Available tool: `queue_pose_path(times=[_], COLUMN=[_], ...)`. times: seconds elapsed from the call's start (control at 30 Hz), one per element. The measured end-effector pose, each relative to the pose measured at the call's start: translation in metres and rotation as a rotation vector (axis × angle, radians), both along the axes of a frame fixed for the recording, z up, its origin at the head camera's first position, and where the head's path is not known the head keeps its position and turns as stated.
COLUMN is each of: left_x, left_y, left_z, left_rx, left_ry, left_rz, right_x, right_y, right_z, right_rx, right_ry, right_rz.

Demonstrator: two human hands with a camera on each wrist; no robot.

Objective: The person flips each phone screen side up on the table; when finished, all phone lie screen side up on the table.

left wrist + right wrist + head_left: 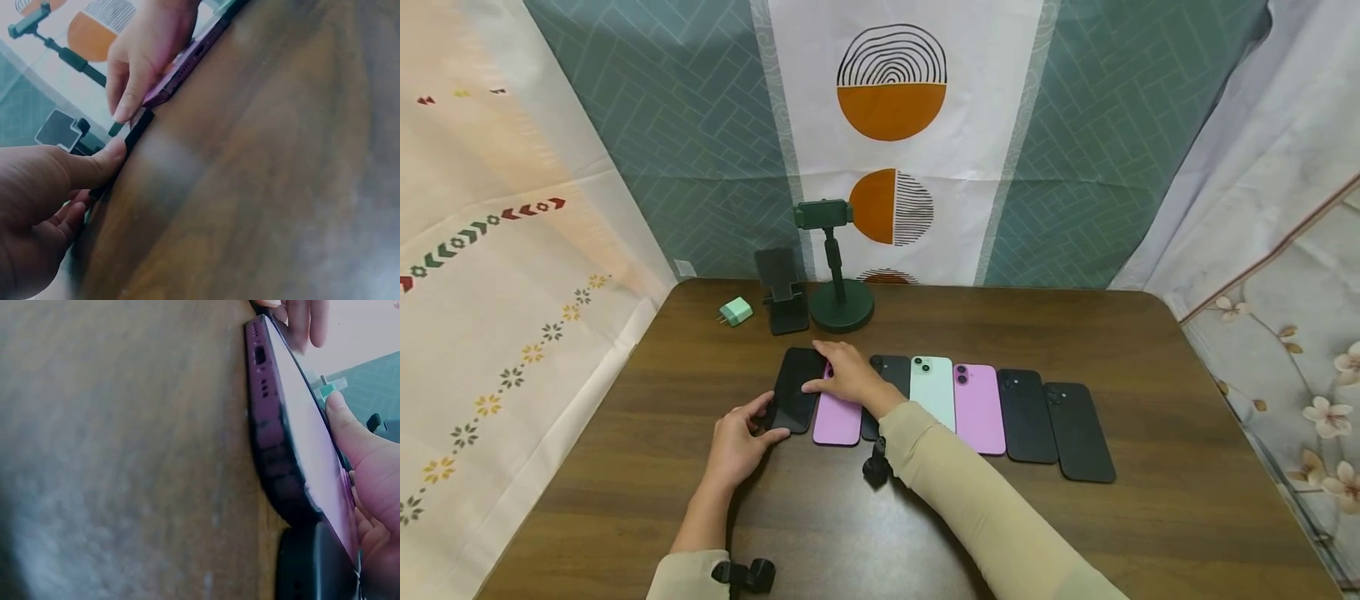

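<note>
A black smartphone (793, 396) lies at the left end of a row of phones, its glossy dark face up and no camera bumps showing. My left hand (736, 443) holds its lower left corner, thumb at the bottom edge and fingers along the left side. Reaching across from the right, my right hand (852, 377) holds the same phone by its upper right part, with the thumb on the right side and fingertips at the top corner. Under that hand lies a pink phone (267, 425), close beside the black one and partly hidden.
Rightward the row continues with a dark phone (892, 368), a mint phone (932, 392), another pink phone (979, 408) and two black phones (1028, 421). Behind stand a green phone stand (841, 308), a black folding stand (787, 312) and a mint charger plug (737, 311).
</note>
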State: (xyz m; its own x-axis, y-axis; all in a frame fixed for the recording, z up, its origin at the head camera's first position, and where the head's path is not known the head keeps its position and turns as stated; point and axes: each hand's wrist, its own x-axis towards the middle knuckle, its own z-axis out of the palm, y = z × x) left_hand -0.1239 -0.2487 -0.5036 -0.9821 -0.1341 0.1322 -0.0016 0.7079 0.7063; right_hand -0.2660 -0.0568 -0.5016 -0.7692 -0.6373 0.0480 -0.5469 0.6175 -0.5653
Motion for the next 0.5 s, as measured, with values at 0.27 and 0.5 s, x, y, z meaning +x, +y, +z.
queue_pose_path(times=[0.27,0.5], left_x=[-0.001,-0.005], left_y=[0.001,0.011], left_z=[0.002,0.003], left_rx=[-0.019,-0.126], left_ry=[0.002,0.028], left_rz=[-0.073,-0.120], right_x=[-0.003,-0.003], right_y=[0.008,0.024], right_z=[0.001,0.006], right_rx=[-0.015,-0.069], right_ry=[-0.021,-0.029], right_rz=[0.051,0.066])
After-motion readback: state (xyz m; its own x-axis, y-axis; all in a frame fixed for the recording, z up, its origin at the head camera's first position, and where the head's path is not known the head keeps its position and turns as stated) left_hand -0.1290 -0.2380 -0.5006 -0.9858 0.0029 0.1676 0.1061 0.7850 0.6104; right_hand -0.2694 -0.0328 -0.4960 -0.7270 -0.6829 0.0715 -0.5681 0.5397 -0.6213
